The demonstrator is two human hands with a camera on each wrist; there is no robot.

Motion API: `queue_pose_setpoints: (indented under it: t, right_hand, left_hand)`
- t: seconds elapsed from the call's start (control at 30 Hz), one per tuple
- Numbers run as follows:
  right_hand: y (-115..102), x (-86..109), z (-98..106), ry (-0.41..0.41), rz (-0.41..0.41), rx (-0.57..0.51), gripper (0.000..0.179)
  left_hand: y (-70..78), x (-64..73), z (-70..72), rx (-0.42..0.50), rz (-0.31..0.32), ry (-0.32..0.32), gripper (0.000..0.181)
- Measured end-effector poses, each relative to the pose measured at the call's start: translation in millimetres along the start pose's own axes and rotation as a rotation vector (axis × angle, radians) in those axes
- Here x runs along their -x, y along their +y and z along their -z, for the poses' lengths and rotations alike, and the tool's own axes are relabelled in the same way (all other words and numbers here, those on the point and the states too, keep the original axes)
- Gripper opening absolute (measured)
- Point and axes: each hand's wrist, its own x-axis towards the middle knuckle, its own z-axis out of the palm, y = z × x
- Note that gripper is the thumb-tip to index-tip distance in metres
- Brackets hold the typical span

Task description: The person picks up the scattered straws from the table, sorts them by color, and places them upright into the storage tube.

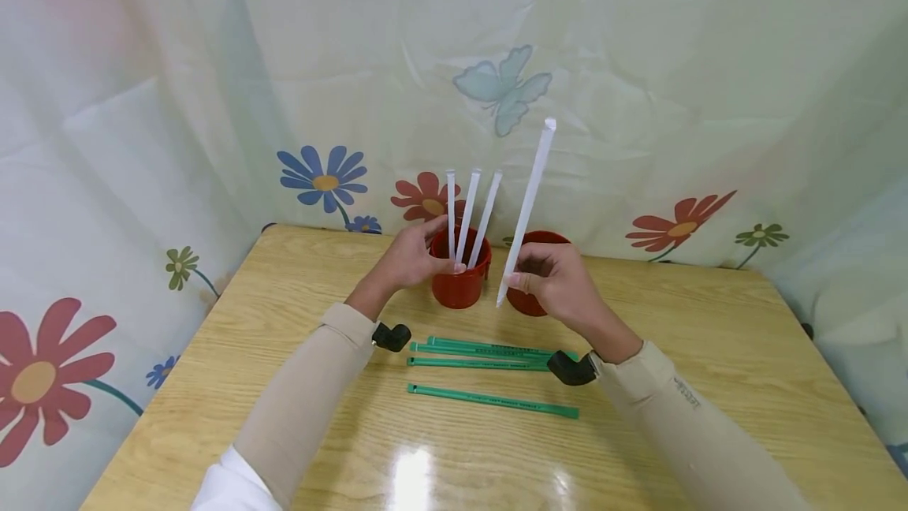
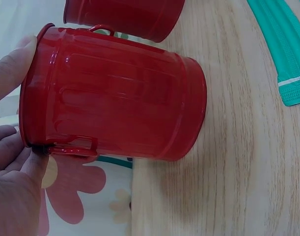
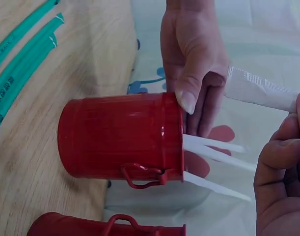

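Observation:
My left hand (image 1: 411, 259) grips the rim of the left red bucket (image 1: 457, 290), its thumb over the near side and its fingers round the far left. Three slim white-wrapped straws (image 1: 468, 211) lean upright inside that bucket. To the right, my right hand (image 1: 560, 282) pinches another white-wrapped straw (image 1: 530, 192) near its lower end. This straw tilts up to the right, in front of a second red bucket (image 1: 523, 302) that the hand partly hides. In the right wrist view the held straw's flat crimped end (image 3: 243, 86) points toward the left hand.
Several green-wrapped straws (image 1: 493, 400) with dark print lie crosswise on the wooden table (image 1: 340, 448), nearer to me than the buckets. A flower-printed curtain (image 1: 638, 101) hangs behind the table's back edge. Small black cameras sit at both wrists.

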Motion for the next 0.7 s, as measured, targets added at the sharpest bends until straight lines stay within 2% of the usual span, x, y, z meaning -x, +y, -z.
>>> queue_pose_setpoints:
  t: [0.33,0.47,0.7]
  right_hand:
    - [0.2,-21.5,-3.4,0.080,-0.050,0.012,0.005]
    - [-0.2,-29.0,-7.3,0.086,-0.079,0.002,0.006]
    - [-3.0,-41.4,-14.4,0.133,-0.073,-0.023,0.008]
  left_hand:
    - [2.8,0.6,0.4,0.003,-0.004,-0.005,0.088]
    - [1.8,1.6,0.4,-0.007,0.006,-0.006,0.089]
    - [-1.5,0.0,0.9,-0.002,-0.029,-0.004,0.089]
